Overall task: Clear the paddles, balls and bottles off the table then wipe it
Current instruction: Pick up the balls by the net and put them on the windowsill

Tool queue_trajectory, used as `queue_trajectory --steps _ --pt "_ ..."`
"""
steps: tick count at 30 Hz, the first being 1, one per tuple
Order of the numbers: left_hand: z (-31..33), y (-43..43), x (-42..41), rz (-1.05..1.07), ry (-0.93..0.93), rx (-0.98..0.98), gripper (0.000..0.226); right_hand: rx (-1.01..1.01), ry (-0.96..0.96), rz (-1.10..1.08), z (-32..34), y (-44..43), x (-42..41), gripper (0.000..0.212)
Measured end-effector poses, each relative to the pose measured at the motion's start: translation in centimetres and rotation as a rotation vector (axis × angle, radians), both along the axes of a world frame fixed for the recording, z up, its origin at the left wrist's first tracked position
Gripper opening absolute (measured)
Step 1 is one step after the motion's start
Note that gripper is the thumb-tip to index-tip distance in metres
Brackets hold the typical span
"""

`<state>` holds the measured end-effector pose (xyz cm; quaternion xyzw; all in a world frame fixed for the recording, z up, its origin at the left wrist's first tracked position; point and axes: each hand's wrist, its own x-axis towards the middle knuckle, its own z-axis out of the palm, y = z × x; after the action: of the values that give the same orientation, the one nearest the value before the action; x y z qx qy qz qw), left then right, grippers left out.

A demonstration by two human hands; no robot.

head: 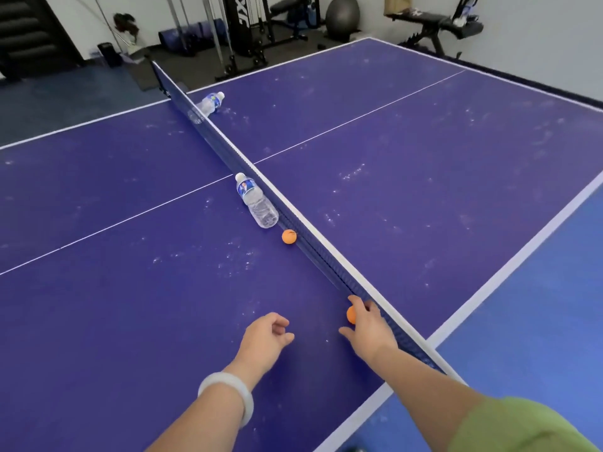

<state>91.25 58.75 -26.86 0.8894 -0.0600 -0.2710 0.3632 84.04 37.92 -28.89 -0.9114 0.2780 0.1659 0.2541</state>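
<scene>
Nearest, past a green sleeve and a white bangle, the left hand is held over the counter with fingers loosely curled and nothing in it, probably kept free for the next pickup. The right hand is closed round the near ball just beside the net. Farther along, the second ball and the near bottle are lodged against the net, which presumably keeps them from rolling, and the far bottle lies on its other side; blue labels are seen on both bottles, but no writing can be read, and no paddles are in view.
</scene>
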Motion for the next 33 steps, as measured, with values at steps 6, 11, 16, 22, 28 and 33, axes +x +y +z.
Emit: queue_trajectory --steps 6,11,16,22,28,33 --pt "-1.4 -1.5 2.4 -0.015 0.022 -0.007 0.017 0.088 -0.067 -0.094 -0.5 -0.7 1.7 0.04" --pt "-1.6 -2.8 5.3 -0.044 0.028 -0.034 0.017 0.154 -0.091 -0.161 -0.9 -1.0 1.9 0.023" --pt "-1.8 -3.9 8.8 -0.063 -0.025 -0.048 0.019 0.195 -0.16 -0.266 -0.8 -0.1 2.8 0.024" --pt "-1.9 -5.0 13.5 -0.056 -0.115 -0.049 0.047 0.299 -0.205 -0.332 -0.3 1.3 6.1 0.022" --pt "-2.6 -6.7 17.1 -0.142 -0.138 -0.159 0.089 0.364 -0.251 -0.426 0.3 1.5 9.6 0.019" --pt "-4.4 -8.0 19.3 -0.221 -0.186 -0.122 0.088 0.391 -0.292 -0.428 -0.8 1.4 10.6 0.014"
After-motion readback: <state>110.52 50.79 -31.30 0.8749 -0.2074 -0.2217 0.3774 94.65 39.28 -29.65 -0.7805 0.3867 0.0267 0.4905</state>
